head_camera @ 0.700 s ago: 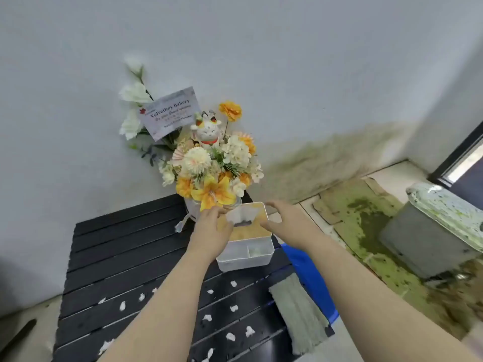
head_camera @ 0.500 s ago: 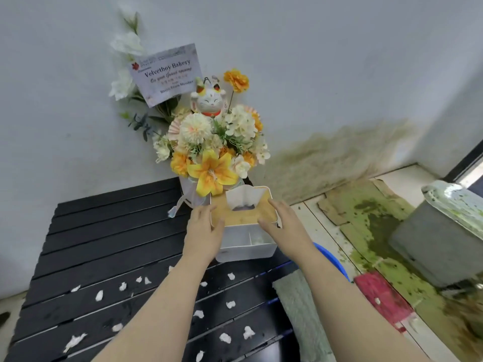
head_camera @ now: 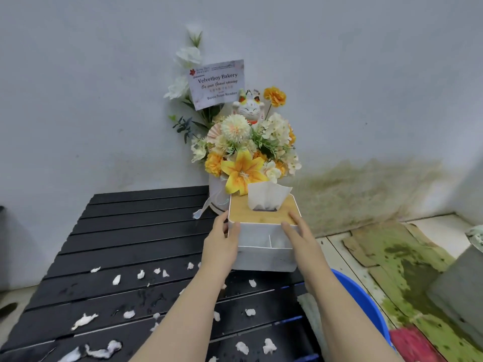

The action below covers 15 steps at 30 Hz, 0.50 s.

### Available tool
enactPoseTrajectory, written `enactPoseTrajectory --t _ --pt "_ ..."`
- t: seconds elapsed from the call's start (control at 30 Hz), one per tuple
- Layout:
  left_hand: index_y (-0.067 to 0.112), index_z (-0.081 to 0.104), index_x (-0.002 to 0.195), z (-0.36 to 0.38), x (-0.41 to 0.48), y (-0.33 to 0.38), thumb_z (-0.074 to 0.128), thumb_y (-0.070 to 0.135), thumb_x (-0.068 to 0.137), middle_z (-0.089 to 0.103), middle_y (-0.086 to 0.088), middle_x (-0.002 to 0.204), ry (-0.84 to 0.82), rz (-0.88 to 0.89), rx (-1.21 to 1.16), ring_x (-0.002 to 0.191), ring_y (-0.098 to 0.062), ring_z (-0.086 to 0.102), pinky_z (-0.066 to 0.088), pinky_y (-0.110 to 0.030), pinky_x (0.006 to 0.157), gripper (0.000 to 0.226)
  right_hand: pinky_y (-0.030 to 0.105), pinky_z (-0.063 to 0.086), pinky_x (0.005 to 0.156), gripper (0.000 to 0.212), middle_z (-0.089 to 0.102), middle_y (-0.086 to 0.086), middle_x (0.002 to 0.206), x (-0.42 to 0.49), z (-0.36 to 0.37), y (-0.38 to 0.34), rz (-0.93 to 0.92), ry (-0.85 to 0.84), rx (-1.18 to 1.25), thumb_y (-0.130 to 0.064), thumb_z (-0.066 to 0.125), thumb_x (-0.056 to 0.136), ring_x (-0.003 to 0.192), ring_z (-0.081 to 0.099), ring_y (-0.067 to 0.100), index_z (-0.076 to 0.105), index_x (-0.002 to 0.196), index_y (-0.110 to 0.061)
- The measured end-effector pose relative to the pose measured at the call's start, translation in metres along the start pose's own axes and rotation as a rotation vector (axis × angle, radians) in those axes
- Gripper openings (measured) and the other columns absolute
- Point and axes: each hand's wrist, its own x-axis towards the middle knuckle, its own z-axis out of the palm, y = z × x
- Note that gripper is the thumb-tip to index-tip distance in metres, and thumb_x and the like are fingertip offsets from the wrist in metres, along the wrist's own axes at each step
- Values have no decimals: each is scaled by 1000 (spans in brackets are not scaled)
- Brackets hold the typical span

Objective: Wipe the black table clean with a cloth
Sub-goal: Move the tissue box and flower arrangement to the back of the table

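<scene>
On slatted black table (head_camera: 136, 231), left hand (head_camera: 220, 244), right hand (head_camera: 300, 236) hold wood-lidded box (head_camera: 264, 259)

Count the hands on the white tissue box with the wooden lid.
2. The left hand grips the white wooden-lidded tissue box at its left side; the right hand grips its right front corner. Neither is hidden.

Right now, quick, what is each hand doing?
Left hand: holding the tissue box, left side.
Right hand: holding the tissue box, right side.
</scene>
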Motion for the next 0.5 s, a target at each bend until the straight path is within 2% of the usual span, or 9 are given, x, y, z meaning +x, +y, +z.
enactPoseTrajectory --t 0.07,0.17,0.3,0.4,0.5 --pt "42 49 122 -24 -11 6 47 41 91 62 11 115 51 13 -15 103 -10 58 50 -34 88 32 30 31 96 48 38 -11 145 -10 7 -14 -23 -65 -25 -48 52 90 126 36 11 39 136 -47" --pt "42 51 119 -72 -24 13 48 41 91 62 16 106 144 41 -26 97 -1 57 47 -28 81 28 30 33 92 48 40 -12 135 -26 34 -35 -62 -179 -32 -49 52 89 118 37 10 39 135 -48" --pt "39 51 115 -145 -19 14 52 43 87 63 14 110 269 62 -42 103 -8 58 47 -33 85 28 32 36 92 42 41 -12 128 -30 102 -58 -151 -305 12 -44 56 88 118 40 11 40 127 -50" --pt "34 45 112 -202 1 9 60 39 84 61 8 119 288 69 -72 108 -14 58 47 -32 82 32 34 42 90 46 45 -6 126 -16 161 -76 -185 -391 18 -28 57 86 111 47 15 40 125 -47" --pt "26 36 127 -251 23 -1 67 26 83 55 8 131 189 44 -102 116 -13 54 43 -21 75 54 37 46 90 65 46 1 125 6 215 -83 -203 -512 -24 -8 55 80 107 51 21 36 131 -43"
